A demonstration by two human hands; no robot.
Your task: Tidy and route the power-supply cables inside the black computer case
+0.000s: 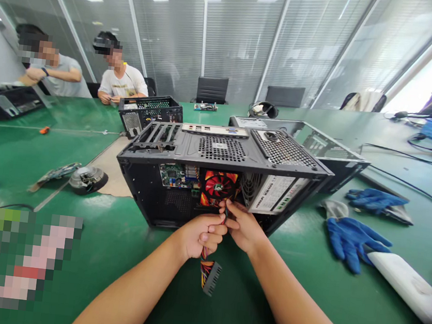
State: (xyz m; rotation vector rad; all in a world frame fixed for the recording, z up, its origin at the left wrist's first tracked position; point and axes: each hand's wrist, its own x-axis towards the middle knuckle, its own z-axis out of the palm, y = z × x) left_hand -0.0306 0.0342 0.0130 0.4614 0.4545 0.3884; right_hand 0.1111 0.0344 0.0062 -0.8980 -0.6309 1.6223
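A black computer case (154, 156) stands on the green table with its open side facing me. Inside it show a red fan (219, 183), part of a green motherboard (173, 175) and a power supply (274, 194) with a white label. My left hand (204, 233) is closed around a bundle of power cables (204, 253) in front of the opening. A wide grey connector (212, 280) dangles from the bundle below that fist. Right beside it, my right hand (242, 226) has its fingers bent and pinched at the cables near the fan; the exact piece between them is hidden.
Blue gloves (355, 240) and a white box-like object (406, 288) lie at the right. Another case (340, 168) stands behind mine. A round metal part (88, 179) sits at the left. Two people (121, 81) work across the table.
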